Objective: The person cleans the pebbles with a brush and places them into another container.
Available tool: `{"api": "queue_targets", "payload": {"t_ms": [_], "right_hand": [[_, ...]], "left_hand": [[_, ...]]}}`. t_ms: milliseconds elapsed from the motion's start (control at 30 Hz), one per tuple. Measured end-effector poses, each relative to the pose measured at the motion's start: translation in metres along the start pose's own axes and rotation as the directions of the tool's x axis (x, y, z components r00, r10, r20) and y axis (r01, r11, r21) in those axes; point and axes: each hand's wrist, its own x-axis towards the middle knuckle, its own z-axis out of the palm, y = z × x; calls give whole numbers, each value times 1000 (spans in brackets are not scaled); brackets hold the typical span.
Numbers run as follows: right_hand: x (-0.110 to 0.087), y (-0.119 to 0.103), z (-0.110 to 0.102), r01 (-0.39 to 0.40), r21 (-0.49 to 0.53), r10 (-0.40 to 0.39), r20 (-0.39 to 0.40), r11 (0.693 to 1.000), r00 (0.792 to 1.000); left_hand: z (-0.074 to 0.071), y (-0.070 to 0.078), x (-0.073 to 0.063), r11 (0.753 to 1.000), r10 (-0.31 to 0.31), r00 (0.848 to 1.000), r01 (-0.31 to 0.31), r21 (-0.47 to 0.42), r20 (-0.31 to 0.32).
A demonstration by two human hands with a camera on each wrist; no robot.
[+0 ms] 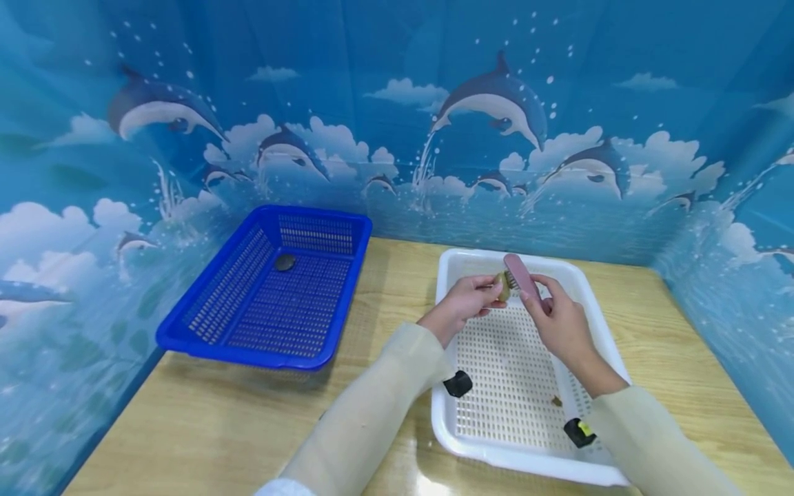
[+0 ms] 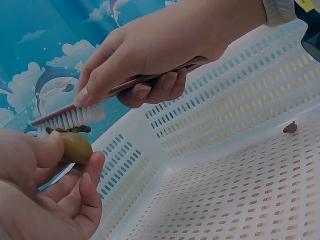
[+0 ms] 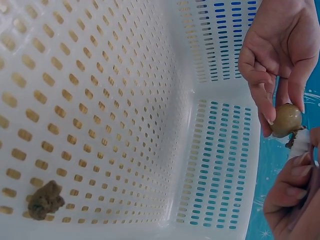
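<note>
My left hand point(image 1: 469, 303) pinches a smooth olive-brown pebble point(image 2: 77, 148) between thumb and fingertips, above the far end of the white basket point(image 1: 443, 420). Dark mud point(image 2: 75, 129) clings to one side of it. In my right hand point(image 1: 561, 322) is a brush point(image 1: 520, 273) with a pink handle and white bristles, the thumb and fingers wrapped about the handle. Its bristles point(image 2: 70, 120) meet the muddy side of the pebble in the left wrist view. The right wrist view shows the brush only in part, behind the fingers.
A small brown lump of mud point(image 3: 45, 200) lies on the white basket's perforated floor. To the left stands a blue basket point(image 1: 163, 336) with a dark grey oval pebble point(image 1: 284, 262) inside. Both baskets are on a wooden table point(image 1: 397, 275), before a dolphin-print backdrop point(image 1: 347, 83).
</note>
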Motion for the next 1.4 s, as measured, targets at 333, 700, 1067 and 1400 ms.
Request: {"api": "queue_targets", "payload": {"t_ms": [333, 700, 1067, 1400], "right_hand": [[1, 1, 2, 20, 1, -20, -23, 1000, 1000], [2, 0, -1, -27, 6, 27, -3, 1000, 1000], [3, 0, -2, -24, 18, 24, 15, 1000, 1000], [3, 1, -1, 10, 32, -12, 73, 999, 997]], "left_hand": [[1, -3, 1, 994, 3, 997, -12, 113, 76], [1, -1, 0, 996, 32, 998, -37, 78, 61], [-1, 0, 1, 996, 59, 998, -60, -59, -18], [-2, 5, 0, 982, 34, 992, -55, -179, -119]]}}
